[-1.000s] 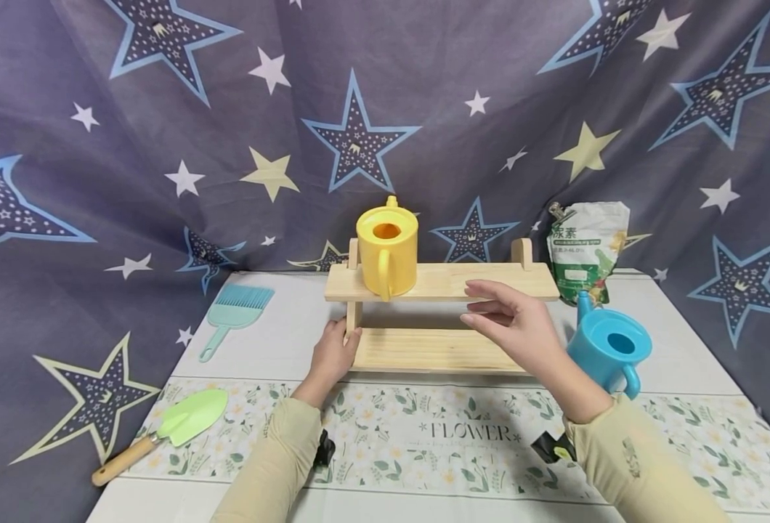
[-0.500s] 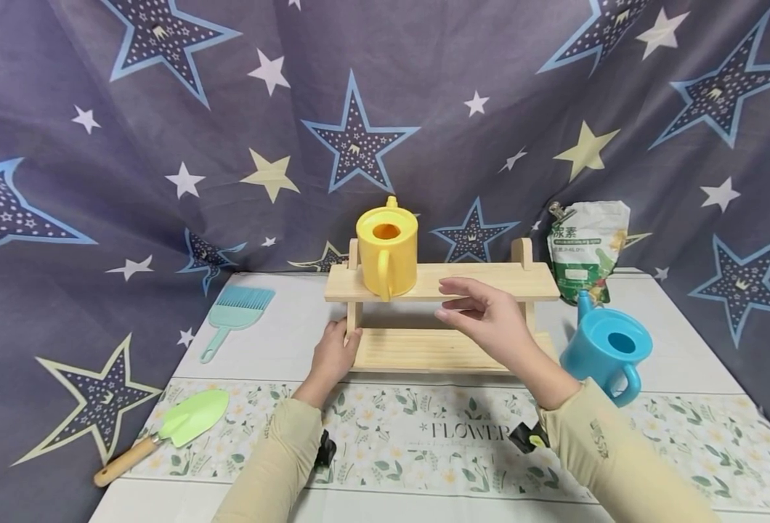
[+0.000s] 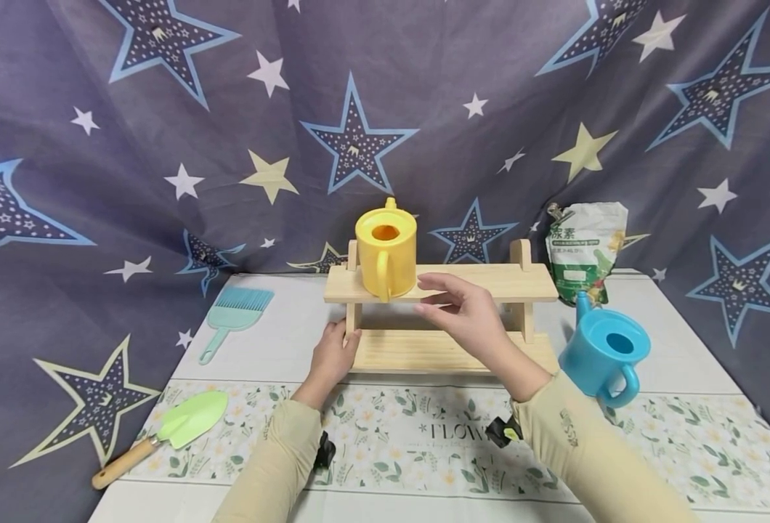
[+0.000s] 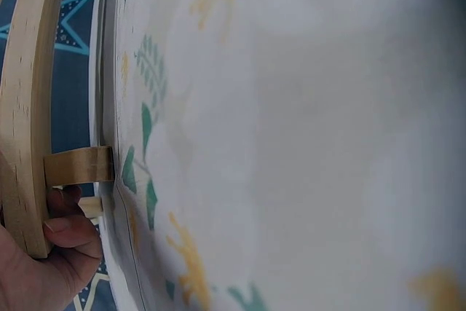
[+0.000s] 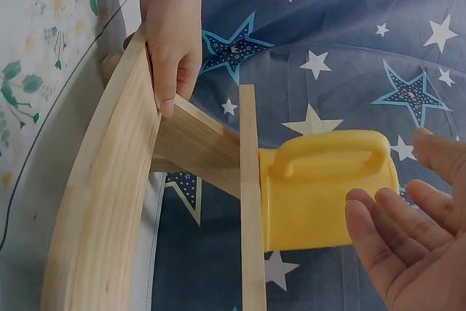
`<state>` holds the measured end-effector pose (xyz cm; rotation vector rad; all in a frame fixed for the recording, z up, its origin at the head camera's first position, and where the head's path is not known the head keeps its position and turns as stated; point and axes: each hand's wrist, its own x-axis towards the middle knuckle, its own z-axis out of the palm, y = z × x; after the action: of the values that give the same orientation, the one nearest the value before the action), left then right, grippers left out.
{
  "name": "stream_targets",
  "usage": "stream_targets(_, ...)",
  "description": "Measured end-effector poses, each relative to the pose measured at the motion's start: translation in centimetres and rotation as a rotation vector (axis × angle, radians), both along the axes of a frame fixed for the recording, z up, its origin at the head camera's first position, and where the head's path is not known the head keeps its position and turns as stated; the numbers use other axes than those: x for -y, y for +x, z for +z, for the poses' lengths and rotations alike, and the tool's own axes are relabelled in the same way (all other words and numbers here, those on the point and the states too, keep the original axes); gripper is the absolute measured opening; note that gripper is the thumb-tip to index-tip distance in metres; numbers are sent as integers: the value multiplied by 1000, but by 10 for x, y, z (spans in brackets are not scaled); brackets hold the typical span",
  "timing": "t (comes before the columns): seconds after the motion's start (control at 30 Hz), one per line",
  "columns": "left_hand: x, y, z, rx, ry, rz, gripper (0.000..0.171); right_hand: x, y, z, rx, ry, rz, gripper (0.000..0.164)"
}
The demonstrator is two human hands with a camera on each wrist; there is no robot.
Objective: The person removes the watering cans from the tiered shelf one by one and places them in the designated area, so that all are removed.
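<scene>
The desk (image 3: 280, 341) is white, with a flowered runner (image 3: 385, 443) along its front edge, and behind it hangs a dark cloth with stars (image 3: 163, 109) that closes the whole background. On the desk stands a wooden shelf (image 3: 476, 282) with 2 boards; a yellow watering can (image 3: 386, 250) stands on the left part of the upper board, its handle turned to the person. A blue watering can (image 3: 604, 354) stands on the desk just right of the shelf, a green and white bag (image 3: 584, 250) behind it, a blue brush (image 3: 234, 311) to the left, and a green trowel (image 3: 176, 427) with a wooden handle at the front left corner. The left wrist view is mostly blurred runner and shows only fingertips on a wooden edge — the rest of that hand is cut off. The left hand (image 3: 331, 357) grips the left end of the lower board, its fingers curled round the wood. The right hand (image 3: 460, 312) holds nothing: its fingers are apart and relaxed, in front of the upper board, just right of the yellow watering can, not touching it — the right wrist view shows a gap between the fingers (image 5: 378, 234) and the can.
</scene>
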<state>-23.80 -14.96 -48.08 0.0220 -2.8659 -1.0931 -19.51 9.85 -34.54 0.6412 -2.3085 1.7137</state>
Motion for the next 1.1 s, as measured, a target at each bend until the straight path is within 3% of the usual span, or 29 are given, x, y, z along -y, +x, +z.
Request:
stream_targets(0.3,0,0,0,0,-5,-1,46,21,-9,-9,-39,-47,4,38)
stream_targets(1.1,0,1,1,-9,-9,-9,45,50,-18,-14,4,40,-82,40)
